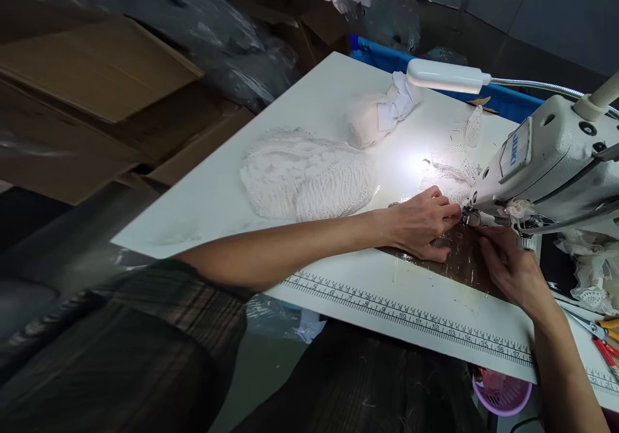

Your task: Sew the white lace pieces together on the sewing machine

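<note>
While both hands crowd the presser foot (468,217) under the sewing machine (546,155) head, work piece too small to tell. Left hand (420,226) just left of machine, fingers narrow, pinched at the foot. Right hand (507,266) in front of machine, fingers curled; grip cannot tell. Best practice, judged: tips flat, clear of needle, even feed. Lace scraps (454,173) just behind the foot. Lace pile (304,175) well left of machine; lamp (445,75) behind; scissors (597,333) in front.
</note>
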{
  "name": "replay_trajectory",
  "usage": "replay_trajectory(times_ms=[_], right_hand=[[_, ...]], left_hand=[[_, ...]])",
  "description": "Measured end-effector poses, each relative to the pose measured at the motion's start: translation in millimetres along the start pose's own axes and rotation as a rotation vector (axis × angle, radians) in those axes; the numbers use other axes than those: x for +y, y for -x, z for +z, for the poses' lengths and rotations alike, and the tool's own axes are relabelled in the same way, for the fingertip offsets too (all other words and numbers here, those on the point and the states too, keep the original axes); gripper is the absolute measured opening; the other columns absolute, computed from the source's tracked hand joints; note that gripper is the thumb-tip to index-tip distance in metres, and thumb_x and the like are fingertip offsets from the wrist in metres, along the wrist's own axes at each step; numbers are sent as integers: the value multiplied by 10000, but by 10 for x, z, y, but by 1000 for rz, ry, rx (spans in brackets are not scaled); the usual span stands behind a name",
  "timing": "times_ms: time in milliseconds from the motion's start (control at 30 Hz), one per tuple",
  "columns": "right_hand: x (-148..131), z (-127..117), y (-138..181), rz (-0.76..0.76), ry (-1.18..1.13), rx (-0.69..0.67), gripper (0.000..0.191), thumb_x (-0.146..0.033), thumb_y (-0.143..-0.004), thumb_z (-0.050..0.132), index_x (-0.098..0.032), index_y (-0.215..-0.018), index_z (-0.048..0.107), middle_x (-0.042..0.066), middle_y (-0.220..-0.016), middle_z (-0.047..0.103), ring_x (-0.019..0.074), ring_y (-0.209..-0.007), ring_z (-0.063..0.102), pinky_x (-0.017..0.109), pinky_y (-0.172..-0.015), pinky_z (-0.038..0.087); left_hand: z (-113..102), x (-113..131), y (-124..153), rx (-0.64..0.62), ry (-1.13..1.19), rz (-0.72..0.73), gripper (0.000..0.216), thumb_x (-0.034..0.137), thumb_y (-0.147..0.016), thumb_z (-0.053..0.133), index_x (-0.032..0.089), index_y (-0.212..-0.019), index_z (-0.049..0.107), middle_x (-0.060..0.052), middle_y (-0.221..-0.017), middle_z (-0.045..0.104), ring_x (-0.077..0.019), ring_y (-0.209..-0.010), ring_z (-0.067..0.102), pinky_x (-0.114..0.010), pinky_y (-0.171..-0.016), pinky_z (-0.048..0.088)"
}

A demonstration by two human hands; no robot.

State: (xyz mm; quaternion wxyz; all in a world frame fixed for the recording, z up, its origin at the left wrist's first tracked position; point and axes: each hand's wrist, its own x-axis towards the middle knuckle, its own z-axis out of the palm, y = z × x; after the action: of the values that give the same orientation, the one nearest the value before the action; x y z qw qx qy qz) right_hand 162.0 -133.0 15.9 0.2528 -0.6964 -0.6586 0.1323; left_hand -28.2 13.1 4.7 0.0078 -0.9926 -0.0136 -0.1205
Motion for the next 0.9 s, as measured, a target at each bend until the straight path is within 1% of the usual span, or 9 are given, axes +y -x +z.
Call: replay_trajectory(times_ms=[200,267,400,467,600,667,733,833,900], right_hand=[[103,-48,-106,182,-150,13,555,-588,-956,336,-204,-779,695,93,-782,696,301,-1046,646,413,-916,519],[95,-34,-111,184,-166,41,573,-618,-945,338,-199,-792,697,102,-816,704,308,-1077,632,417,-921,517],[80,18,-47,151,-236,43,527,-633,-902,453,-188,-1058,688,117,-1091,708,277,-1128,616,412,-955,510],[106,51,-15,200,-272,70,491,-591,-885,520,-189,-1128,663,112,-1117,704,256,-1097,633,398,-942,518],[172,84,-21,336,-308,142,441,-561,-829,580,-172,-999,700,93,-950,733,251,-955,674,363,-807,556],[177,78,-47,349,-323,159,433,-564,-794,598,-170,-934,713,84,-872,735,249,-903,677,352,-748,559],[163,70,-71,346,-354,172,416,-556,-771,616,-175,-905,717,76,-827,733,244,-871,677,346,-717,559],[148,68,-88,361,-439,215,382,-533,-728,671,-188,-884,714,74,-853,739,239,-851,681,360,-733,566],[159,63,-88,388,-537,231,368,-522,-692,708,-198,-865,705,74,-872,742,237,-839,688,381,-780,569]], left_hand=[[-4,-14,-3,8,28,-4,450,500,-883,498,110,-999,689,-153,-1125,632,-250,-893,572,-404,-807,383],[-9,-8,-4,0,27,-9,442,496,-883,499,113,-996,689,-152,-1124,632,-248,-893,569,-402,-805,382],[4,9,2,13,13,-21,467,496,-889,487,95,-1032,680,-162,-1149,620,-257,-909,565,-407,-809,382],[19,15,6,31,10,-35,509,503,-892,480,69,-1086,661,-174,-1149,615,-264,-910,564,-413,-807,389],[53,17,13,70,35,-81,516,477,-888,492,57,-1163,612,-190,-1185,611,-277,-943,574,-437,-856,405],[76,8,13,105,52,-135,516,461,-901,495,60,-1217,571,-211,-1280,575,-311,-1080,561,-477,-963,379],[100,-3,6,114,60,-214,580,496,-927,484,52,-1300,502,-236,-1397,497,-350,-1258,478,-511,-1067,307],[99,14,-13,33,42,-305,697,590,-951,436,44,-1383,416,-247,-1494,399,-382,-1381,359,-522,-1114,245],[47,85,-16,-37,-8,-354,726,628,-951,420,46,-1386,419,-250,-1505,383,-397,-1364,372,-513,-1079,279]])
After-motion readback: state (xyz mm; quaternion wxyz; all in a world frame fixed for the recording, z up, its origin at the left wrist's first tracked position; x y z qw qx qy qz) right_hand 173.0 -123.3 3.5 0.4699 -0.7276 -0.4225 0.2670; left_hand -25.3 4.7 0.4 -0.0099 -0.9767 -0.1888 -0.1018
